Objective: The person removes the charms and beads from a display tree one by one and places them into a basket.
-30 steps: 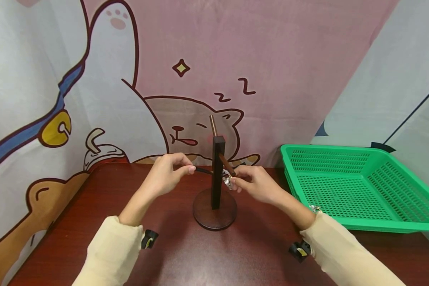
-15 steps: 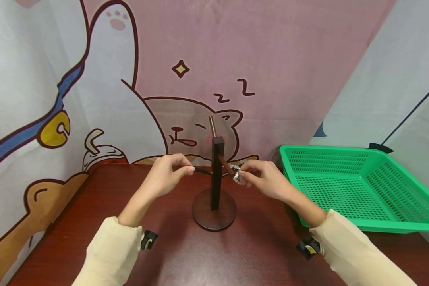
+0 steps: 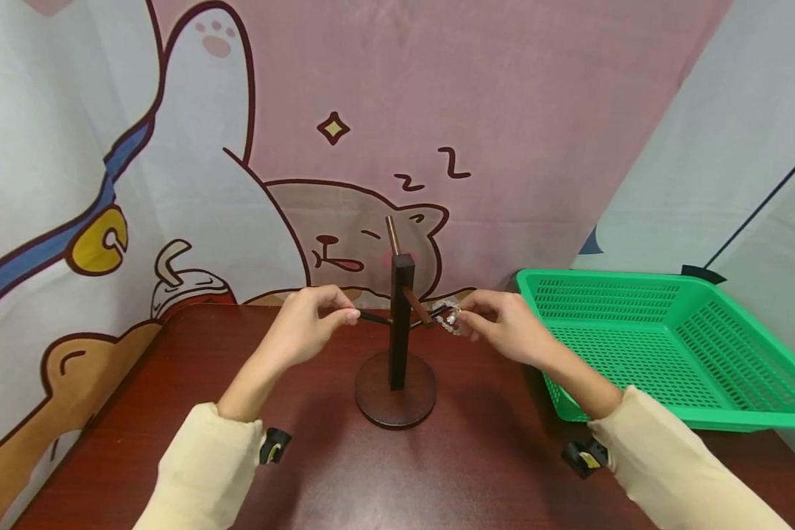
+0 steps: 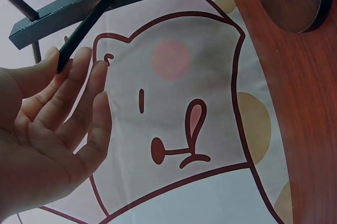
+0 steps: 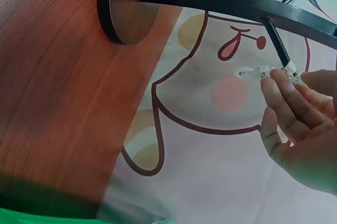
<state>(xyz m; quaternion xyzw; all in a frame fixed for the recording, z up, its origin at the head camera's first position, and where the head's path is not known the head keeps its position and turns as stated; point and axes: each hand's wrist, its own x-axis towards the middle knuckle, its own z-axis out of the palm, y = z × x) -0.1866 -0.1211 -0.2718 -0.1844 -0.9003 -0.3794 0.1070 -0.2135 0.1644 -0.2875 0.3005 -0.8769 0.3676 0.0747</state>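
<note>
A dark wooden stand (image 3: 400, 331) with a round base and several pegs stands on the table. My left hand (image 3: 305, 327) pinches the end of its left peg (image 4: 84, 31) between thumb and fingertips. To the right of the post, my right hand (image 3: 510, 324) pinches a clear beaded bracelet (image 3: 442, 324) between thumb and fingers. In the right wrist view the bracelet (image 5: 250, 72) lies at the tip of the right peg (image 5: 276, 42). Whether the tip is still inside the loop, I cannot tell. Fingers hide part of the beads.
A green plastic basket (image 3: 636, 419) stands on the right of the reddish-brown table (image 3: 490, 478), beside my right forearm. A cartoon-printed cloth (image 3: 517, 110) hangs behind the table. Another bare peg (image 3: 419, 305) points toward me from the post.
My right hand has drawn the bracelet rightward along the peg, away from the post, to the peg's tip. My left hand stays on the left peg.
</note>
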